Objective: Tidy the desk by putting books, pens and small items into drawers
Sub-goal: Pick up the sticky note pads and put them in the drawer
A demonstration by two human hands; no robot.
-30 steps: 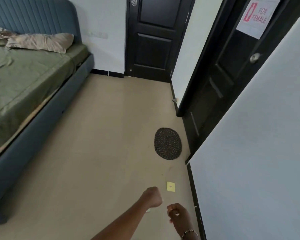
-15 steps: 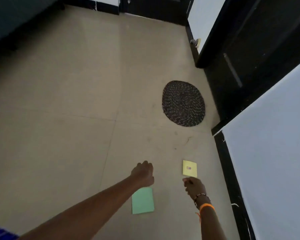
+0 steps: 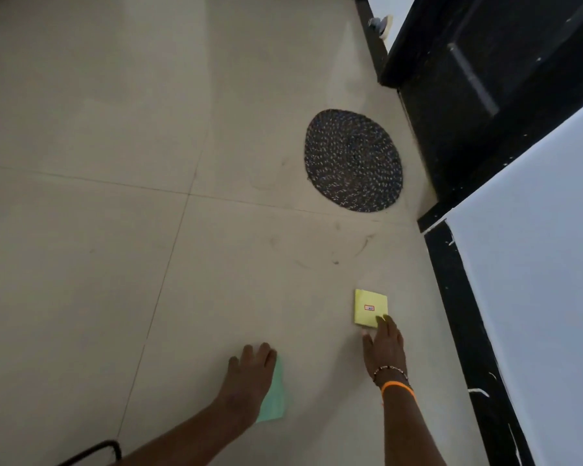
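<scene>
Two sticky-note pads lie on the beige tiled floor. The yellow pad (image 3: 371, 307) with a small red label sits near the right wall. My right hand (image 3: 384, 341) lies flat with its fingertips touching the pad's near right corner. The green pad (image 3: 274, 396) lies lower and to the left. My left hand (image 3: 251, 371) rests flat over its left part, fingers spread, covering much of it. Neither hand has lifted a pad.
A round dark braided mat (image 3: 353, 160) lies further ahead by a black door (image 3: 485, 82). A black skirting board (image 3: 465, 324) and white wall (image 3: 535, 264) run along the right. A black curved bar (image 3: 95, 450) shows at the bottom left.
The view has tilted down from the room to the floor. Both hands have opened from fists and dropped onto the pads, left onto the green, right onto the yellow.
</scene>
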